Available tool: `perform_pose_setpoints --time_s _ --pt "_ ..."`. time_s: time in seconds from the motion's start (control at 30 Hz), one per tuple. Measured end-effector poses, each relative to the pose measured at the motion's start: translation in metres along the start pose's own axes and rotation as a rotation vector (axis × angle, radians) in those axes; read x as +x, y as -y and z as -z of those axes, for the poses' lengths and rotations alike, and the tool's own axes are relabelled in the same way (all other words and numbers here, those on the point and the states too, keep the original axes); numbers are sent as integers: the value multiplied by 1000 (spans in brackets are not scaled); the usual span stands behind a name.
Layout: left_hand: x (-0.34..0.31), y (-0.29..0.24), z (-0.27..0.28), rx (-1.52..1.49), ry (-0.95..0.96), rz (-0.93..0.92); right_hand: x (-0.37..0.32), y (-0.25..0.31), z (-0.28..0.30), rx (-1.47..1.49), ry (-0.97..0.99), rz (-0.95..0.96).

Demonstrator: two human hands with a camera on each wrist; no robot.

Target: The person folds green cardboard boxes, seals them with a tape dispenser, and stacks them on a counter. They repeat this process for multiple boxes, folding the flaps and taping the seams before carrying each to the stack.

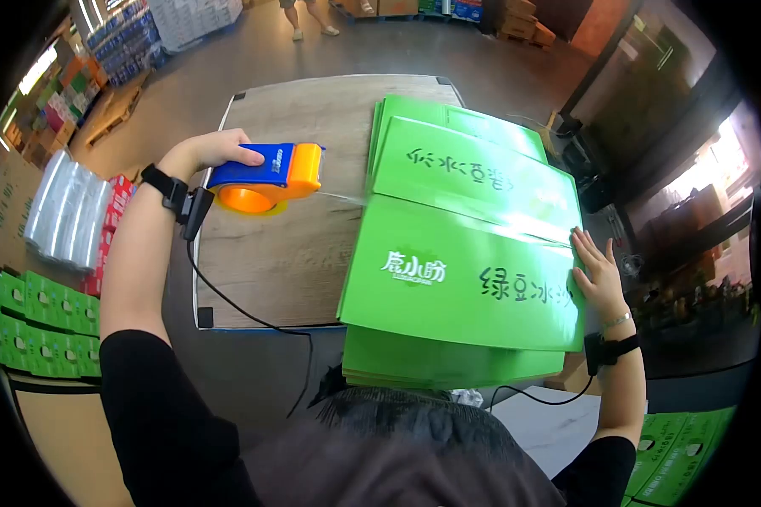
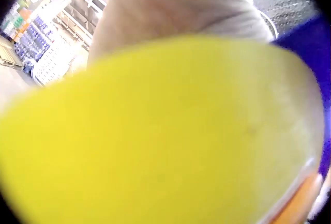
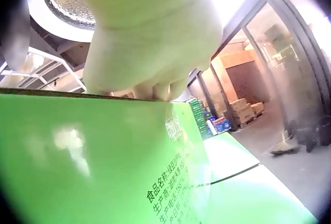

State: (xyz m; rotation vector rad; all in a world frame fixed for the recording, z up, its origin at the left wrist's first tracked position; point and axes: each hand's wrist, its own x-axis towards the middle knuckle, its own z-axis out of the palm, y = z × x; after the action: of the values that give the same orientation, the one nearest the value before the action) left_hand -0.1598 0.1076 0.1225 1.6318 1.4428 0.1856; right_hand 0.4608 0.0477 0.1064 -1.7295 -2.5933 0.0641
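Observation:
My left hand (image 1: 217, 149) grips a blue and orange tape dispenser (image 1: 266, 167) over the left part of the table. A thin transparent strip of tape (image 1: 342, 198) stretches from the dispenser to the left side of a green carton (image 1: 457, 270). White and dark Chinese lettering marks the carton's top, where a seam runs between the flaps. In the left wrist view the yellow tape roll (image 2: 150, 136) fills most of the picture and hides the fingers. On the carton's right edge rests my right hand (image 1: 599, 277), fingers extended. The right wrist view shows printed text on the carton's side (image 3: 103, 146).
Under the work stands a wood-patterned table (image 1: 287, 287) with dark corners. More green cartons (image 1: 42, 321) are stacked at the lower left and lower right. Plastic-wrapped rolls (image 1: 68, 211) stand at the left. A black cable (image 1: 254, 313) hangs from the left wrist. Someone's legs (image 1: 309, 17) show far ahead.

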Motion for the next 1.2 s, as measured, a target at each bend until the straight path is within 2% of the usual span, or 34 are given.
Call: perform_pose_setpoints --time_s 0.1,0.13,0.23,0.33,0.53,0.67,0.8,0.87,1.07,1.2 --pt "11 32 -11 -115 52 -56 0 1 -4 -116 -19 0" --pt "16 35 -16 -121 67 -45 1 10 2 -119 41 -54" --pt "36 46 -33 24 102 -91 5 19 14 -169 138 -79" --pt "53 34 -45 222 148 -72 15 33 27 -242 270 -105" --pt "73 8 -58 344 181 -48 31 52 40 -332 419 -114" --pt "78 -28 -55 268 348 166 34 54 37 -262 416 -144" --pt "66 -64 -51 505 256 92 31 48 21 -24 303 -149" --pt "72 -76 -52 581 274 7 26 47 13 4 239 -146" --pt "48 -152 -68 974 73 -137 20 49 9 -2 182 -172" --pt "33 -150 -81 1126 -4 -182 17 44 3 2 160 -180"
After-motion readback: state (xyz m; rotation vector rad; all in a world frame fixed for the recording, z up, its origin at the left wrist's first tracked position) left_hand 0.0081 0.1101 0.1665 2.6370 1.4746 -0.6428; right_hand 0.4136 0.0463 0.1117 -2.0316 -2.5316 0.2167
